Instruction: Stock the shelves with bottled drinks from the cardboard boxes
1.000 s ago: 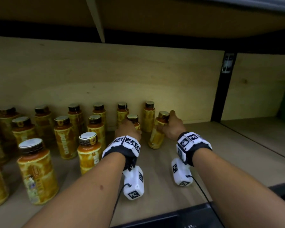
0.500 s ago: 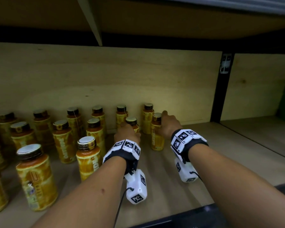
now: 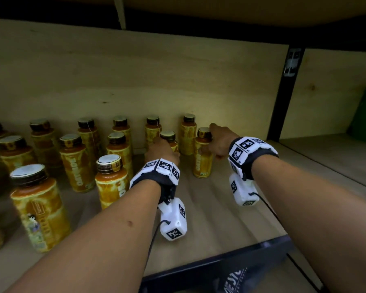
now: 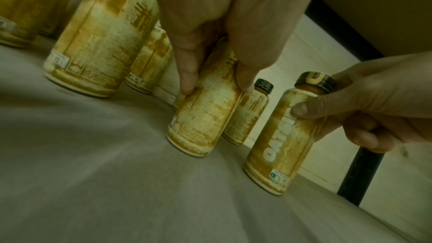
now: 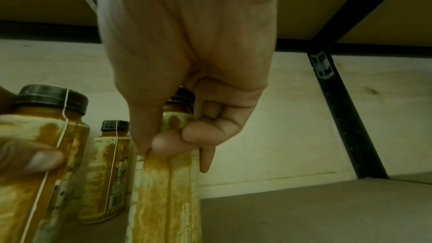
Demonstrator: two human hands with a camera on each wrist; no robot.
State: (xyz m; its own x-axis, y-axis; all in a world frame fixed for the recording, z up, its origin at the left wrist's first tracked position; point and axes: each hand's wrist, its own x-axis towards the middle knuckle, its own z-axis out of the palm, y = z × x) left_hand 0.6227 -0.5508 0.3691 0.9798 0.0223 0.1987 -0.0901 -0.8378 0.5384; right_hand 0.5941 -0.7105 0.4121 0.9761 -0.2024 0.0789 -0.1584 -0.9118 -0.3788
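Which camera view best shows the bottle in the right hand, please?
The left wrist view: the bottle shows whole, cap to base, gripped by the right hand. The head view shows it smaller; the right wrist view hides its top behind fingers.

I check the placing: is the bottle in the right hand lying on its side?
No, the bottle stands upright on the shelf.

Left hand (image 3: pixel 162 150) grips one bottle (image 4: pixel 205 110) standing on the shelf board (image 3: pixel 216 212). Right hand (image 3: pixel 221 142) grips a second bottle (image 3: pixel 202 154) just to the right of the left grip, the two apart. Behind both grips, a back row of bottles (image 3: pixel 154 129) stands along the back panel (image 3: pixel 135 81). Left of the left grip, more bottles (image 3: pixel 111 179) stand in rows reaching toward the front edge. Right of the right grip: bare board, then an upright post (image 3: pixel 283 100), with a neighbouring bay (image 3: pixel 330 153) beyond it.
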